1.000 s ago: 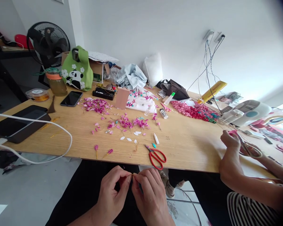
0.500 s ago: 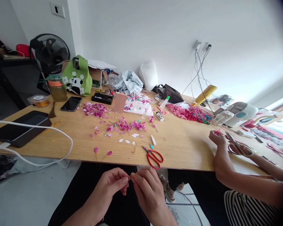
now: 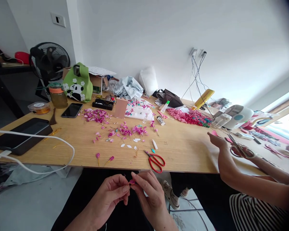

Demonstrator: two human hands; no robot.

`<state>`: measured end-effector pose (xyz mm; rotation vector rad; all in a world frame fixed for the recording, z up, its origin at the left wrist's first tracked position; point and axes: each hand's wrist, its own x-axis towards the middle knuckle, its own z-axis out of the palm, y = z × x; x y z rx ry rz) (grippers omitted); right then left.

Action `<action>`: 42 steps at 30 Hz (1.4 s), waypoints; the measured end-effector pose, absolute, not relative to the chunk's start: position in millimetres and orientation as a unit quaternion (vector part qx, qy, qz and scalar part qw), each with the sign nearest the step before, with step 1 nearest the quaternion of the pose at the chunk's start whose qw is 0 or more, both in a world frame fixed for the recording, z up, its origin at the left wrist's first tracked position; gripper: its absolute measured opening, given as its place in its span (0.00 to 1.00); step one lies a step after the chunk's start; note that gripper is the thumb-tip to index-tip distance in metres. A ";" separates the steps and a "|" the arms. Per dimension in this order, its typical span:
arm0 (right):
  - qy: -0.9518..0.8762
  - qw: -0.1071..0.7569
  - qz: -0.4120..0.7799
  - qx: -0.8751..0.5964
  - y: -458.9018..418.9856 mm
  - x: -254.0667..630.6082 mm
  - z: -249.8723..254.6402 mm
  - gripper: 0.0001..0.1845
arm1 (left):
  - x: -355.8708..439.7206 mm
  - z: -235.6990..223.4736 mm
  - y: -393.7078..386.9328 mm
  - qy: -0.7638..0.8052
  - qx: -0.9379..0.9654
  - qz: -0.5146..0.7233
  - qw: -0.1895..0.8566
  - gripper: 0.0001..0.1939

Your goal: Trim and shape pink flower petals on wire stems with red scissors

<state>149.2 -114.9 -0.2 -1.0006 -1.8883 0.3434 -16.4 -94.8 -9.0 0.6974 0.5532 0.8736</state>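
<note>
Where hands nearly meet, both pinch magenta piece.

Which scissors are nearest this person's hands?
The red-handled scissors, just beyond the right hand; the pale-handled pair is held farther right.

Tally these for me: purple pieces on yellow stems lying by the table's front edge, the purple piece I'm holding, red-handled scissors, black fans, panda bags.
Stemmed purple pieces: 2
Held purple piece: 1
Red-handled scissors: 1
Black fan: 1
Panda bag: 1
Total: 6
</note>
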 end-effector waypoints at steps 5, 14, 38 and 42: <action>-0.586 0.525 0.357 -0.503 -115.5 146.0 -5.4 0.10 | -21.1 -10.1 -93.8 0.329 0.490 0.470 0.657 0.09; -0.400 0.495 0.614 -0.468 -112.7 138.4 -0.5 0.20 | -19.6 -21.6 -94.2 0.325 0.667 0.522 0.422 0.05; -0.401 0.481 0.594 -0.505 -109.1 129.8 -6.3 0.19 | -20.8 -24.9 -91.0 0.363 0.597 0.450 0.556 0.06; -0.408 0.472 0.602 -0.498 -109.8 131.4 -6.3 0.20 | -21.4 -26.2 -91.7 0.351 0.588 0.440 0.581 0.07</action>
